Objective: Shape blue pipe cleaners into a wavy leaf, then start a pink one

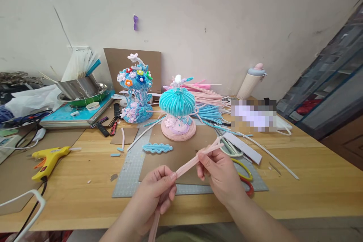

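Observation:
Both hands hold a bundle of pale pink pipe cleaners [187, 166] stretched between them above the table. My left hand [160, 187] pinches it lower down, and its tail hangs below that hand. My right hand [217, 168] grips it near the upper end, where the loose tips fan apart. Behind the hands stands a turquoise-topped pipe-cleaner jellyfish [177, 102] on a round pink base [178, 130]. A wavy light-blue pipe-cleaner piece [157, 148] lies on cardboard [159, 166] left of the bundle. Scissors with yellow and red handles [246, 170] lie partly hidden behind my right hand.
A yellow glue gun [51, 161] lies at the left. A blue flower-covered jellyfish figure [136, 87] stands further back. Pink and blue pipe cleaners [210, 114] are piled behind. A bottle [251, 83] stands by the wall. A grey cutting mat [124, 181] lies under the cardboard.

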`<state>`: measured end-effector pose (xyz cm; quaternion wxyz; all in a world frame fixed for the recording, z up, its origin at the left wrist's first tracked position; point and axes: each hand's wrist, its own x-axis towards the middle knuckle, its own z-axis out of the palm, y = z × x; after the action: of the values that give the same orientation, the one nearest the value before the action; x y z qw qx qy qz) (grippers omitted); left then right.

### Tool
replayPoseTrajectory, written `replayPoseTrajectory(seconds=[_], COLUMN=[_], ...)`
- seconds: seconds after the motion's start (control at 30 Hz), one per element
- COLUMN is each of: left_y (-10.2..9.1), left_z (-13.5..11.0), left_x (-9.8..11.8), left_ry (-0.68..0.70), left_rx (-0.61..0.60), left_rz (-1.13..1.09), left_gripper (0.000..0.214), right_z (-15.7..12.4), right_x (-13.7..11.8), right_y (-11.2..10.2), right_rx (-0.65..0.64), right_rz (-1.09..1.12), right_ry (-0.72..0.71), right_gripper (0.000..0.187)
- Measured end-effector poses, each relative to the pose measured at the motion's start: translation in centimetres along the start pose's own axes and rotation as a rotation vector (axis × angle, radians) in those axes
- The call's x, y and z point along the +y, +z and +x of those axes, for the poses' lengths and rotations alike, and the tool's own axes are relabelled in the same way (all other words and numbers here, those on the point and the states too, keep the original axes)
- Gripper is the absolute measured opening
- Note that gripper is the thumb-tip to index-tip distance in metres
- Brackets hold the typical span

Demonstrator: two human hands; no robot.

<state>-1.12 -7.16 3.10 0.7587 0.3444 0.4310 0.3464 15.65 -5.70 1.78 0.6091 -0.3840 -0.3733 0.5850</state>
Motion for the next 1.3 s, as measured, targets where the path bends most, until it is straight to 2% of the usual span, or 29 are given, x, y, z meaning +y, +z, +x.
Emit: replayPoseTrajectory(seconds=[0.1, 0.3, 0.43, 0.6, 0.7, 0.8, 0.9, 0.97, 1.1, 1.17, 1.3], left_y=[0.0, -0.8, -1.3, -1.4, -1.2, -0.9, -0.7, -0.5, 0.1, 0.4, 0.5], left_z=[-0.2, -0.3, -0.3, -0.8, -1.2, -1.4, -1.3, -1.1, -0.8, -0.8, -1.0], left_x=[0.0, -0.2, -0.3, 0.0, 0.1, 0.1, -0.1, -0.2, -0.3, -0.2, 0.1], left_ry=[0.022, -0.06, -0.085, -0.01, 0.017, 0.037, 0.052, 0.051, 0.038, 0.049, 0.056], left_rx=[0.002, -0.118, -0.128, -0.085, -0.055, -0.017, -0.01, -0.013, -0.039, -0.045, -0.091], left_rz=[0.027, -0.086, -0.11, -0.02, 0.045, 0.084, 0.067, 0.04, 0.035, 0.051, 0.058], left_gripper=[0.026, 0.021, 0.021, 0.022, 0.023, 0.024, 0.025, 0.024, 0.023, 0.023, 0.023], right_z=[0.0, 0.1, 0.3, 0.8, 1.1, 1.2, 0.8, 0.3, -0.9, -1.2, -1.3], right_x=[-0.4, -1.3, -1.2, -1.7, -2.3, -2.4, -1.8, -1.1, 0.1, 0.4, 0.4], right_y=[0.1, 0.2, -0.5, -1.8, -2.4, -2.6, -2.1, -1.4, 0.5, 1.1, 1.3], right_rx=[-0.037, -0.183, -0.157, -0.106, -0.132, -0.182, -0.198, -0.257, -0.382, -0.379, -0.363], right_rz=[0.107, 0.341, 0.187, -0.149, -0.142, -0.02, 0.122, 0.123, -0.136, -0.23, -0.275], right_ry=[0.026, 0.093, 0.044, 0.015, 0.083, 0.137, 0.129, 0.14, 0.171, 0.151, 0.112], right_gripper=[0.011, 0.01, 0.006, 0.022, 0.023, 0.02, 0.015, 0.017, 0.014, 0.015, 0.018])
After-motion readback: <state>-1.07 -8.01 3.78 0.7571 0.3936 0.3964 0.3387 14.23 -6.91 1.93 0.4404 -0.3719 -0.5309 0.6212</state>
